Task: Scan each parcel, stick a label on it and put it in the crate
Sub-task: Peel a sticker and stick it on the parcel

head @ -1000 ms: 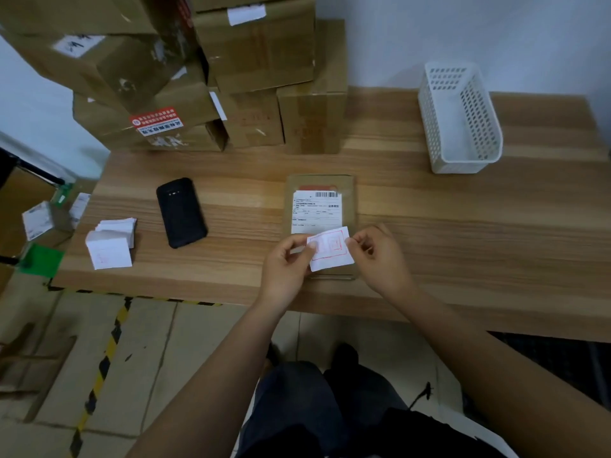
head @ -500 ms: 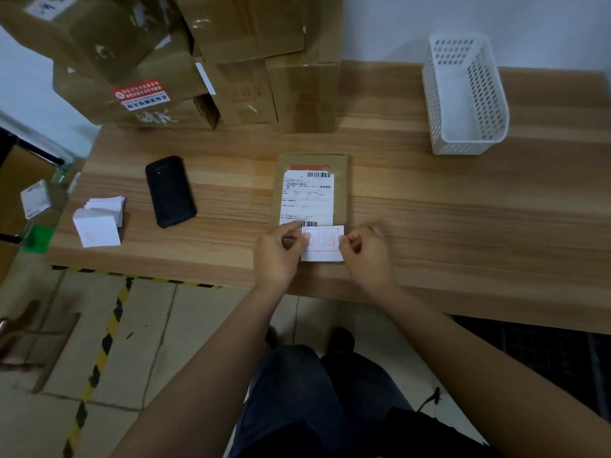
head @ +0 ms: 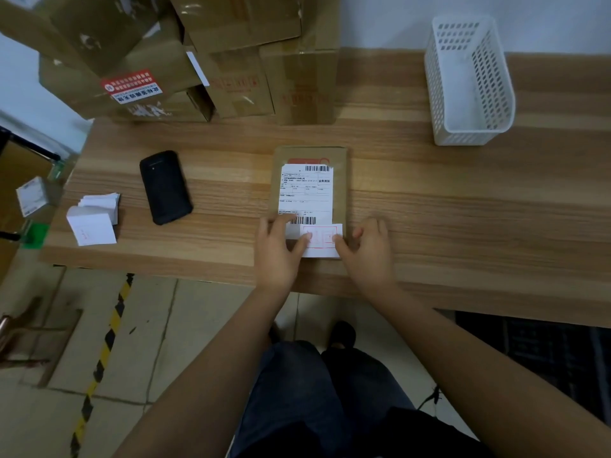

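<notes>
Label (head: 325,251) now down on parcel (head: 340,193); print (head: 320,235) unreadable.

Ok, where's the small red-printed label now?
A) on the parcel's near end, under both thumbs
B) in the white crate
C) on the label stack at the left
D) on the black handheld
A: the red-printed label lies on the flat parcel's near end, with the left hand and right hand each pressing a thumb on it.

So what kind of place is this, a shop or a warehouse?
Most likely a parcel dispatch station: stacked cardboard boxes at the back of the wooden table, a flat parcel bearing a barcoded shipping label, and black-and-yellow hazard tape on the floor.
</notes>
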